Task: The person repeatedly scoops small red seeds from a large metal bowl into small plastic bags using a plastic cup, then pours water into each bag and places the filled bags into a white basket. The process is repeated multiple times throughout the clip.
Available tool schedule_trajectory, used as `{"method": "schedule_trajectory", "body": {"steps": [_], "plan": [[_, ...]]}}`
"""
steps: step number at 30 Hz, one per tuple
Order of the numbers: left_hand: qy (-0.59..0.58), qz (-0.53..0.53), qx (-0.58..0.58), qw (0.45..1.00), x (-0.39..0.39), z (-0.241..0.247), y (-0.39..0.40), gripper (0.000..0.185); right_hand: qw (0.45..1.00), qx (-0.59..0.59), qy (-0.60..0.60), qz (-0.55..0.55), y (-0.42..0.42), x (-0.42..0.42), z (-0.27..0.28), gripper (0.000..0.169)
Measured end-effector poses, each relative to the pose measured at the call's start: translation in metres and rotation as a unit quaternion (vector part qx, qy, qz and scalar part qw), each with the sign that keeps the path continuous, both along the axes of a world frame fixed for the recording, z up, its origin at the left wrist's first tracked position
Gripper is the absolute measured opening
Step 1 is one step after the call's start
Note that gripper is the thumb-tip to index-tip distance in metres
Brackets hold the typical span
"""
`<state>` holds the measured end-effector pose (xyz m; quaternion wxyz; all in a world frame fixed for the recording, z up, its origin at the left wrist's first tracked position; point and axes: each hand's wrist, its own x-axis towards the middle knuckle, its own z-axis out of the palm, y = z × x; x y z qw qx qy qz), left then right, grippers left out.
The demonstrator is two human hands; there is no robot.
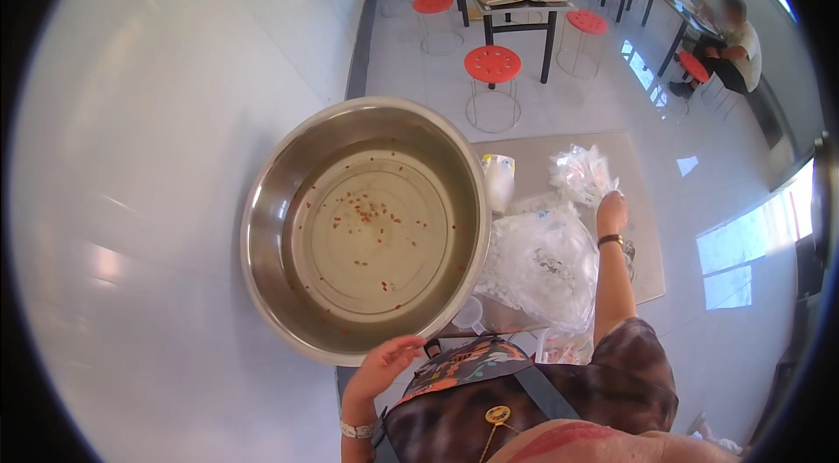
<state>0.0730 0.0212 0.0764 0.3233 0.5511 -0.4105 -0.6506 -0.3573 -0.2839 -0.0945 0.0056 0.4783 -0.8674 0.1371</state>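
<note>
A large stainless-steel basin (262, 305) holds clear liquid with small reddish bits in it, clustered near the middle and scattered at the sides. By its front rim is my left hand (387, 364), fingers slightly apart and holding nothing; I cannot tell if it touches the metal. My right hand (613, 210) grips the end of a small clear plastic bag (580, 171), whose contents are hard to make out. Nearer to me lies a large clear plastic bag (544, 260) of whitish contents. Beside the basin are a white packet (500, 184) and a clear plastic cup (468, 313).
The basin and bags are on a greyish table (639, 246). A pale wall (164, 201) runs along the left. Beyond stand a red stool (493, 65) and a long table (524, 7) of food trays and bowls. At the right, a person (741, 46) sits at another table.
</note>
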Motion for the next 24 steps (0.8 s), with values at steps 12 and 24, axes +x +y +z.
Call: {"method": "schedule_trajectory", "body": {"steps": [12,24], "plan": [[0.39,0.133,-0.157,0.898,-0.002,-0.008,-0.036,0.053,0.636,0.033,-0.557,0.533,0.208,0.231,0.191,0.014],[0.245,0.368,-0.284,0.85,0.104,-0.035,0.044,0.029,0.569,0.21,-0.503,0.615,0.262,0.311,0.167,0.02]]}}
